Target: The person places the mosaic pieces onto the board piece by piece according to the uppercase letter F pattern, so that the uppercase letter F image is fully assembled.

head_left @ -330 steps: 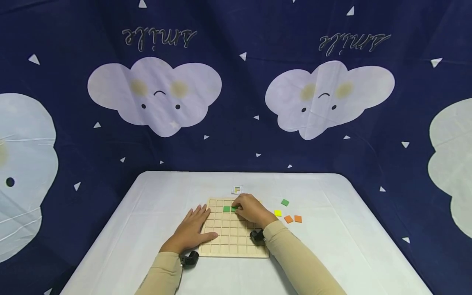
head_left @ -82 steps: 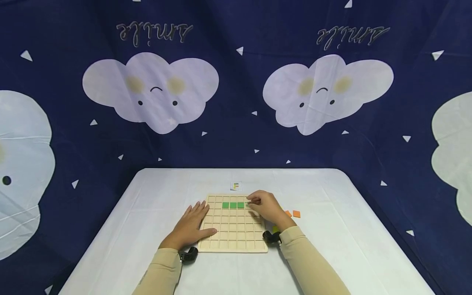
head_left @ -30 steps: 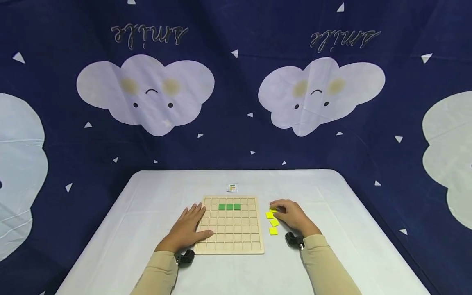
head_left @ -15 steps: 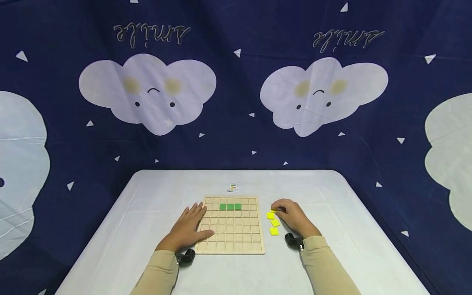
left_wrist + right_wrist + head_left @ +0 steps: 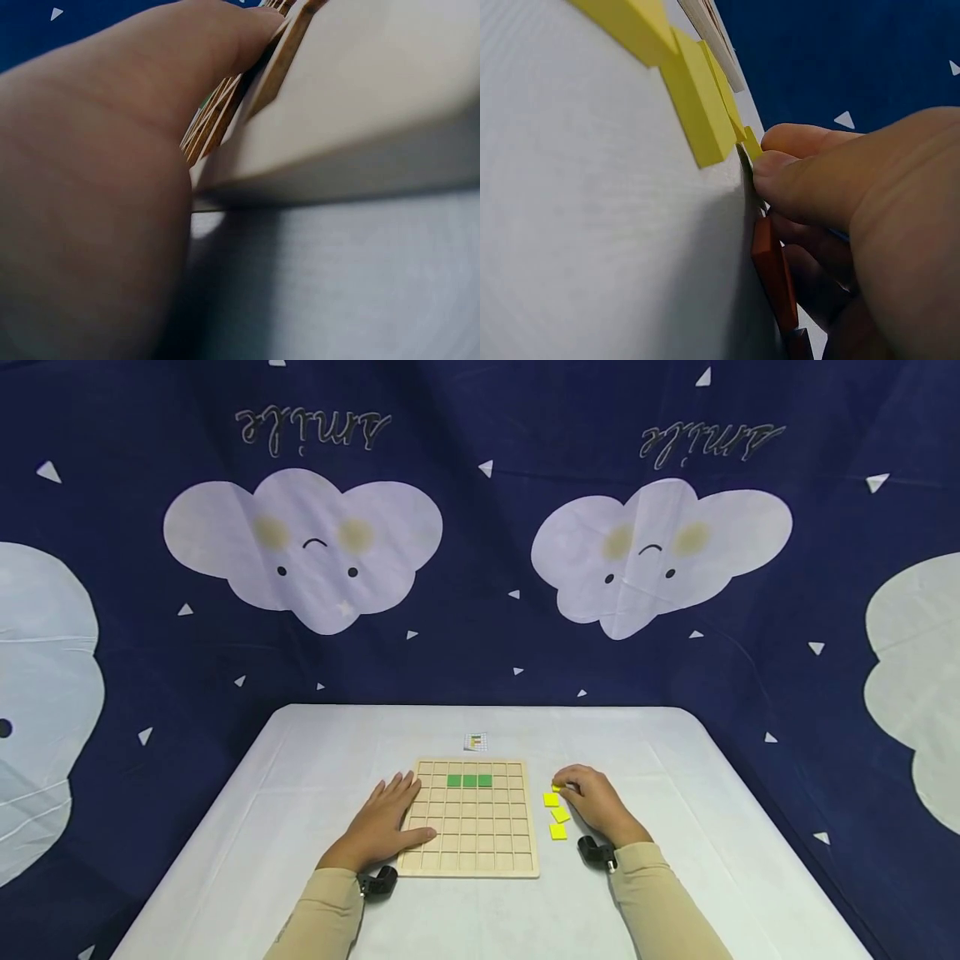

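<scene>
My left hand (image 5: 382, 827) lies with fingers spread on the left edge of a wooden grid board (image 5: 468, 871). Three green tiles (image 5: 470, 781) sit side by side in the board's second row from the far edge. To the right of the board, my right hand (image 5: 596, 800) pinches a yellow tile (image 5: 753, 142) between thumb and index finger, low at the table. Most of that tile is hidden by the fingers. Nearer me lie three more yellow tiles (image 5: 560, 814). Under the curled right fingers, the right wrist view shows an orange-red tile (image 5: 773, 266), hidden from the head view.
A small printed card (image 5: 476, 742) with a coloured grid pattern lies just beyond the board. The white-covered table (image 5: 337, 735) ends at a dark blue cloth (image 5: 480, 668) with clouds. A black wrist camera (image 5: 596, 852) sits on the right wrist, close over the table.
Since the oldest frame a third green tile has joined the row. My right hand has gone from the board to the yellow tiles and stayed nearly still this last second. The left stays put.
</scene>
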A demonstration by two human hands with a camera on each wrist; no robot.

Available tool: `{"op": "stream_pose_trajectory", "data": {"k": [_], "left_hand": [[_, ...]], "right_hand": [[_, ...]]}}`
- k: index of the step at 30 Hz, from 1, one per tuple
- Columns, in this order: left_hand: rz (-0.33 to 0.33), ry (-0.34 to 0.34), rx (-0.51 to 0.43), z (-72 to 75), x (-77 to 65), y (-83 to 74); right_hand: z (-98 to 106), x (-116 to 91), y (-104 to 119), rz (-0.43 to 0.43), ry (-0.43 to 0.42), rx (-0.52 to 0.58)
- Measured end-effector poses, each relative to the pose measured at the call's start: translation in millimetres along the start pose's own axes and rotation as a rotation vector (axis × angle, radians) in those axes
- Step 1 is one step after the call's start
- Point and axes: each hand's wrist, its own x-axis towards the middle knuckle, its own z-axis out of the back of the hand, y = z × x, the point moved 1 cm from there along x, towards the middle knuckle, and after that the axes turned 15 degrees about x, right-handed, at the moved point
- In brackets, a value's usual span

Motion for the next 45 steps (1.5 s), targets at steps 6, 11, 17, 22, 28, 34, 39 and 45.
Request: {"op": "stream_pose_trajectory", "data": {"k": [6, 11, 17, 22, 28, 34, 39, 45], "left_hand": [[0.014, 0.005, -0.001, -2.1, -1.0, 0.1], [0.008, 0.007, -0.006, -2.7, -2.5, -0.6], [0.005, -0.008, 0.004, 1.0, -1.7, -1.4], [-0.001, -0.005, -0.006, 2.7, -1.6, -1.5], [-0.005, -0.005, -0.004, 1.1, -1.7, -1.0], [0.004, -0.001, -0.009, -0.1, -1.8, -1.3], [0.005, 0.001, -0.009, 1.7, -1.5, -1.8], [0.001, 0.007, -0.010, 4.1, -1.9, -2.4]], "right_hand": [[-3, -1, 1, 0.003, -0.018, 0.005], [-4, -2, 2, -0.007, -0.026, 0.000], [-3, 0, 8, 0.013, -0.045, -0.004], [-6, 1, 12, 0.035, -0.059, -0.008], [-11, 2, 22, 0.059, -0.050, -0.003], [-18, 4, 37, 0.108, -0.013, 0.023], [-26, 8, 49, 0.153, 0.020, 0.044], [-31, 11, 63, 0.160, 0.034, 0.054]]}}
